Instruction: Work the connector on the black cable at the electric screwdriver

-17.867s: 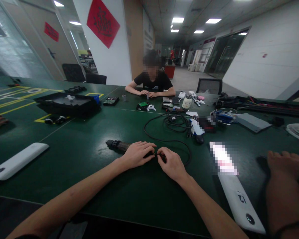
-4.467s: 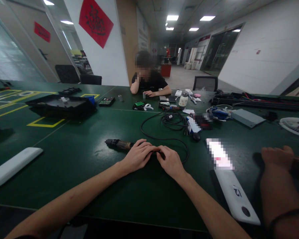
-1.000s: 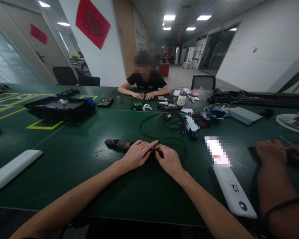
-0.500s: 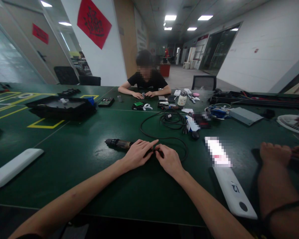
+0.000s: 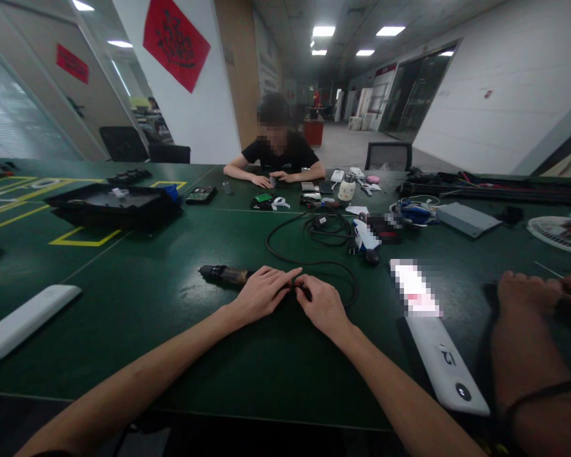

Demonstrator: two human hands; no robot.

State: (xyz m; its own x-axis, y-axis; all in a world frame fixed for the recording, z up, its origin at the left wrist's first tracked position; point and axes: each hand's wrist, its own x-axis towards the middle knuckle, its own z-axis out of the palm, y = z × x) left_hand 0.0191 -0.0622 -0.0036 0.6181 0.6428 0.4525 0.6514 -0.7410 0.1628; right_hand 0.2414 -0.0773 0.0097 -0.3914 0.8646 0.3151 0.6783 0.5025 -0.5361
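A black corded electric screwdriver (image 5: 223, 275) lies on the green table, its tip pointing left. My left hand (image 5: 265, 295) is closed over its rear end, index finger stretched to the right. My right hand (image 5: 321, 301) meets it there, with thumb and fingertips pinched at the tail of the tool where the cord comes in. The fingers hide the joint itself. From this spot the black cord (image 5: 314, 263) loops right and back across the table to a coil with a plug.
White flat devices lie at left (image 5: 33, 320) and right (image 5: 445, 355). Farther back are a black tray (image 5: 109, 212), a cream bottle (image 5: 347, 188) and a grey box (image 5: 469, 219). A person (image 5: 285, 149) sits opposite; another person's arm (image 5: 523, 343) rests at right.
My hands stay at the rear of the electric screwdriver with hardly any movement. The view has shifted slightly. At right, a thin rod now shows by the other person's hand.
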